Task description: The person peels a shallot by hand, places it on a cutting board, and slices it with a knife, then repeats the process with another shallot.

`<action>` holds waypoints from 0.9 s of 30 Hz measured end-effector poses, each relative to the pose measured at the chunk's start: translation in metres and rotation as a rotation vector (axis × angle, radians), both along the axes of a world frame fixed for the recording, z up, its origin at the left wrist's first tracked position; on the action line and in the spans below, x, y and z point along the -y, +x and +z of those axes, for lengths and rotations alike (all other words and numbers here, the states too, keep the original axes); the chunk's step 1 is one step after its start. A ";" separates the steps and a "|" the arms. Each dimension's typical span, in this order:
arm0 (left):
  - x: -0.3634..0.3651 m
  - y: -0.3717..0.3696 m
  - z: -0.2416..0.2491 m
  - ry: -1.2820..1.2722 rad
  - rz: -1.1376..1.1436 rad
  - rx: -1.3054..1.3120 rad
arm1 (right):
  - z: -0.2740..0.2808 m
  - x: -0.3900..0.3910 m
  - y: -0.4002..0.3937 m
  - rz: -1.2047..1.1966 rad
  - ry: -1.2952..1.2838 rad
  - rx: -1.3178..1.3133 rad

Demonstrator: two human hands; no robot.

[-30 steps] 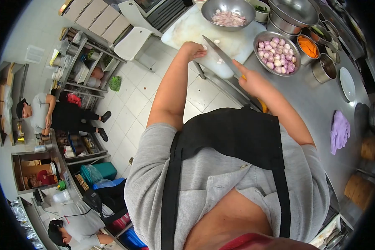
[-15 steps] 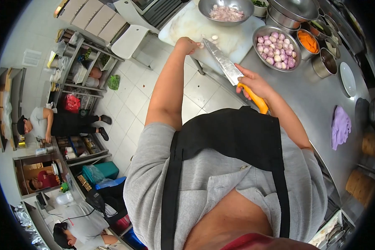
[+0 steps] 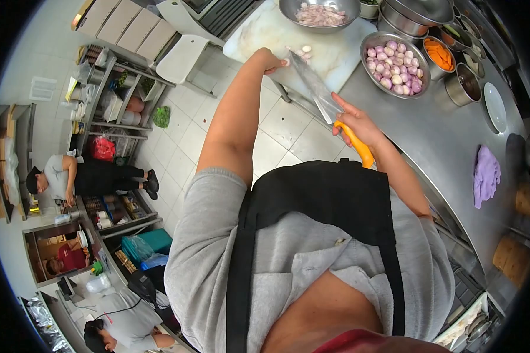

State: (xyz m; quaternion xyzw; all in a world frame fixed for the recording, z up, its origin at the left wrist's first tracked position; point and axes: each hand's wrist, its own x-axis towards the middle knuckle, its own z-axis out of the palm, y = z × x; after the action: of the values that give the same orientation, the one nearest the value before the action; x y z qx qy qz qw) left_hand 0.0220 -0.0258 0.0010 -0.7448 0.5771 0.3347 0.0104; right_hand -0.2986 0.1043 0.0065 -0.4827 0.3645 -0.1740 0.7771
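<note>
My right hand [image 3: 359, 126] grips the yellow handle of a kitchen knife [image 3: 315, 87], its broad blade slanting up and left across the near edge of the white cutting board [image 3: 253, 38]. At the blade's tip, my left hand [image 3: 271, 60] is closed in a pinch on what looks like a small pale shallot, mostly hidden by the fingers. Some peeled shallot pieces [image 3: 305, 52] lie on the board just past the tip. Behind them stands a metal bowl of cut shallots [image 3: 321, 15]. A second bowl holds whole peeled shallots [image 3: 394, 67] to the right of the board.
Right of the bowls stand a container of orange pieces [image 3: 439, 54], a steel pot [image 3: 462, 85] and a white oval plate [image 3: 495, 107]. A purple cloth [image 3: 487, 176] lies on the steel counter [image 3: 430, 141]. Co-workers [image 3: 100, 176] are at the left, near shelves.
The knife handle and my right hand have shifted slightly left and down, and the blade has turned a little. My left hand stays by the tip. The whole view has shifted slightly.
</note>
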 end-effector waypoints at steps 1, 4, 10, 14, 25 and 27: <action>0.000 -0.002 0.002 0.000 -0.001 0.000 | -0.001 -0.001 0.002 -0.002 0.004 -0.001; 0.000 -0.005 0.001 0.018 0.104 -0.048 | 0.000 0.000 0.007 -0.003 -0.006 -0.019; 0.001 -0.003 -0.009 -0.044 0.083 -0.022 | 0.006 0.004 0.016 0.008 -0.043 -0.070; 0.001 0.000 -0.007 -0.049 0.051 0.004 | 0.001 0.010 0.026 0.012 -0.066 -0.079; 0.004 0.005 -0.020 -0.117 0.031 0.050 | 0.007 0.005 0.023 0.052 -0.049 -0.080; 0.003 0.006 -0.021 -0.136 0.052 0.043 | 0.007 0.006 0.026 0.055 -0.048 -0.086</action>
State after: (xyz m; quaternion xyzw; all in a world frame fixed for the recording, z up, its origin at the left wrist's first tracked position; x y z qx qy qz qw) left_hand 0.0283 -0.0289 -0.0199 -0.7656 0.5786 0.2789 -0.0363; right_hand -0.2728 0.0978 0.0135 -0.5179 0.3799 -0.1403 0.7535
